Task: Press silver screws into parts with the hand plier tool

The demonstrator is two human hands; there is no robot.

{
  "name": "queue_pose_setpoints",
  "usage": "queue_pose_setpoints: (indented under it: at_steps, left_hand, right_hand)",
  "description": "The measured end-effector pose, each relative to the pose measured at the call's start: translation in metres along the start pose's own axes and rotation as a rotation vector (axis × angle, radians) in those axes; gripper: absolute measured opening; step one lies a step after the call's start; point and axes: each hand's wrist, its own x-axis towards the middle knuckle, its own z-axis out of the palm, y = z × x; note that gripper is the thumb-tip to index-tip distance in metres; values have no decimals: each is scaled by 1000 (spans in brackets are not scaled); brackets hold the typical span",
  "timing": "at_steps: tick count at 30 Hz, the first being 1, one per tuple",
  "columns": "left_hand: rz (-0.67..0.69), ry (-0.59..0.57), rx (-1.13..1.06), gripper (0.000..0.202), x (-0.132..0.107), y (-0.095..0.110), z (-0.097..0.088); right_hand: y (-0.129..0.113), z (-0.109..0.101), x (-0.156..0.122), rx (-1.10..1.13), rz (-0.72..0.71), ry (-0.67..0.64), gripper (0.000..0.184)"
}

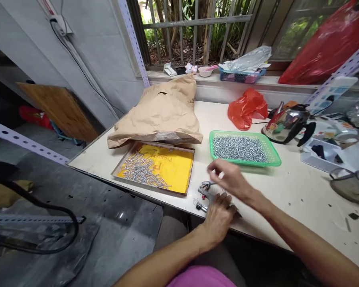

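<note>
At the table's near edge lies a small metal hand tool with red marks (206, 191). My left hand (218, 215) is closed around its handles, gripping it. My right hand (227, 177) hovers just above the tool, fingers pinched together over its jaws; what they hold is too small to make out. Behind my right hand stands a green plastic basket (272, 157) filled with small silvery metal pins. To the left sits a shallow metal tray with a yellow liner (179, 169) and a heap of the same pins at its left end.
A large brown paper sack (164, 109) lies behind the tray. A red plastic bag (247, 107), a shiny kettle (285, 121), a white tray (317, 157) and a sieve (351, 185) crowd the right side. The windowsill holds a blue basket (242, 75).
</note>
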Motion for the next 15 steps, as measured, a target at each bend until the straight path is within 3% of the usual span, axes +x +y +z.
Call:
queue_pose_setpoints:
  at_steps: [2,4,6,8,10,12,15]
  left_hand:
    - [11,55,22,19,5,3,-5]
    - [-1,111,36,21,6,-1,-19]
    - [-76,162,61,18,3,-16,-44]
    - [-253,197,147,14,-4,-47,-80]
    - [-429,182,300,19,-13,-87,-119]
    - [-607,165,457,25,-22,-126,-151]
    - [-776,43,576,32,-32,-167,-175]
  right_hand:
    - [21,-32,14,-134,112,214,10]
    - [53,-57,25,-274,229,301,10]
    - [86,-71,27,-375,272,211,13]
    - [106,-74,19,-458,268,118,20]
    - [106,-69,3,-482,255,65,27]
    - [88,-58,-18,-416,233,-7,28]
    - [47,-34,-52,-216,206,-198,26]
